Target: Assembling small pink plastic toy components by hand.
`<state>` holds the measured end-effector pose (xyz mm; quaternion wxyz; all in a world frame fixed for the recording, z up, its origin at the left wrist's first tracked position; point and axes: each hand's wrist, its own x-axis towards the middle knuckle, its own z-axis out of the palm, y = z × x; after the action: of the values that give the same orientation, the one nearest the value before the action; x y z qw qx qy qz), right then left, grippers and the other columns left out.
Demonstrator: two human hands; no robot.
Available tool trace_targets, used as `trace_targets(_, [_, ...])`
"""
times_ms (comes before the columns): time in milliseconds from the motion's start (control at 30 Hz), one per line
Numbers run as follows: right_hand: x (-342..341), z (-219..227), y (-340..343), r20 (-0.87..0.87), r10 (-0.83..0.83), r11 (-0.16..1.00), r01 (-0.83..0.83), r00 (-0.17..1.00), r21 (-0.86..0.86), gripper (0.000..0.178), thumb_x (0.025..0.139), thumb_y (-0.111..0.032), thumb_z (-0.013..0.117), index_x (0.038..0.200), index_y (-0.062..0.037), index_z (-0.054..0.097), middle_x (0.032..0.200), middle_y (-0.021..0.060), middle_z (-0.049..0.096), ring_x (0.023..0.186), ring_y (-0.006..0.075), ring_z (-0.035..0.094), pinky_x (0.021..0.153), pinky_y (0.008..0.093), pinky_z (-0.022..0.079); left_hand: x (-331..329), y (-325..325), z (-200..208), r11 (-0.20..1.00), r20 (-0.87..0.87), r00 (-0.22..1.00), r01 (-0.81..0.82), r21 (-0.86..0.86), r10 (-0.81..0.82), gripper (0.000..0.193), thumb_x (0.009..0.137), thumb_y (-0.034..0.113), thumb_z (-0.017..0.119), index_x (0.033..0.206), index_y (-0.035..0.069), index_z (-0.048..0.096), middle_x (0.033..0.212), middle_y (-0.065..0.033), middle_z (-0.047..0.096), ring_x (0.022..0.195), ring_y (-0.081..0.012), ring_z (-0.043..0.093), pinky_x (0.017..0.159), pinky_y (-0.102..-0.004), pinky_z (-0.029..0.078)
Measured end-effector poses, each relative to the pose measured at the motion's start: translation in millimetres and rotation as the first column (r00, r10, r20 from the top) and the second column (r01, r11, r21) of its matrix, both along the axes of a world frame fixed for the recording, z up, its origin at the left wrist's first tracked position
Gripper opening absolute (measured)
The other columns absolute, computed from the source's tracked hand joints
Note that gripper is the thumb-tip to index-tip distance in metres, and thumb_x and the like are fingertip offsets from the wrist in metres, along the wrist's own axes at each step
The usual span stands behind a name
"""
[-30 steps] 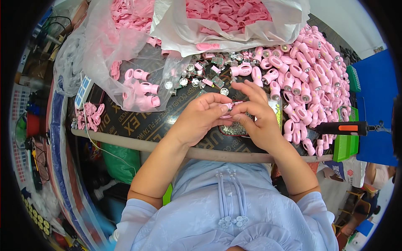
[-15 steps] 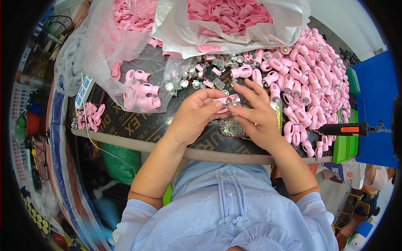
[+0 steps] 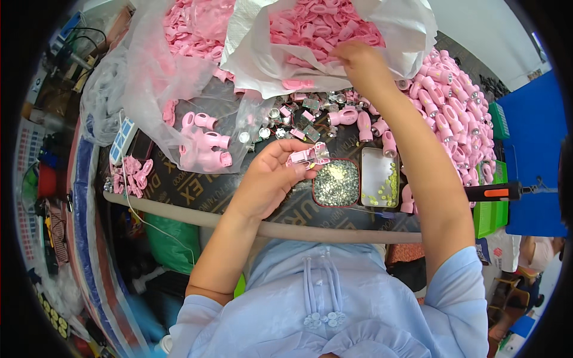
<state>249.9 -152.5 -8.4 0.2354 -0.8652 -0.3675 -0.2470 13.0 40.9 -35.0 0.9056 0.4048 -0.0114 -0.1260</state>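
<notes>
My left hand (image 3: pixel 265 182) pinches a pink flashlight half-shell (image 3: pixel 298 159) above the table. Its inside faces up, with a shiny reflector and small parts lying in it. My right hand (image 3: pixel 361 62) is stretched far forward into a white sack (image 3: pixel 412 36) of loose pink shell halves (image 3: pixel 322 27). Its fingers are curled together among the shells, and what they hold is hidden. Below the left hand's piece stands a square tin (image 3: pixel 336 185) of small metal parts. Beside it is a second tin (image 3: pixel 379 170) with small yellow-green pieces.
Many pink flashlights (image 3: pixel 450 113) are heaped at the right. Reflectors and circuit parts (image 3: pixel 292 119) lie mid-table. A clear plastic bag (image 3: pixel 149 77) with pink parts and a white power strip (image 3: pixel 121 140) are at left. An orange-black tool (image 3: pixel 492 192) hangs by a green basket (image 3: pixel 492 218).
My right hand has left the half-shell and reached forward into the white sack. My left hand keeps the half-shell, and both tins now show fully.
</notes>
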Motion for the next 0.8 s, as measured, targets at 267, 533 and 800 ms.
trace_targets(267, [56,-19,45,-0.173,-0.287,0.717,0.092,0.942,-0.69,0.027,0.089,-0.013,0.055,0.106,-0.003,0.072,0.112,0.021,0.069,0.103,0.0367,0.068,0.085,0.0463,0.055,-14,10,1,0.977,0.091,0.993,-0.096,0.188,0.08,0.044,0.084,-0.012,0.065,0.125,-0.002,0.052,0.123,-0.0146,0.06,0.105,-0.0215,0.065,0.092,-0.0327,0.056])
trace_targets(533, [48,10,39,-0.126,-0.304,0.734,0.148,0.944,-0.663,0.025,0.088,-0.013,0.058,0.108,-0.004,0.071,0.107,0.022,0.069,0.1,0.0391,0.067,0.087,0.046,0.054,-25,28,-7,0.963,0.091,0.987,-0.15,0.223,0.133,0.043,0.085,-0.012,0.064,0.125,-0.001,0.052,0.124,-0.0144,0.06,0.108,-0.0217,0.065,0.093,-0.0329,0.056])
trace_targets(800, [3,9,26,-0.425,-0.15,0.986,0.102,0.893,-0.133,0.02,0.087,-0.014,0.06,0.103,-0.0033,0.067,0.097,0.0178,0.07,0.091,0.036,0.067,0.08,0.0441,0.052,-21,22,-18,0.972,0.08,0.991,-0.121,0.199,0.107,0.041,0.084,-0.013,0.065,0.12,0.0,0.053,0.123,-0.013,0.06,0.108,-0.0198,0.064,0.095,-0.0323,0.054])
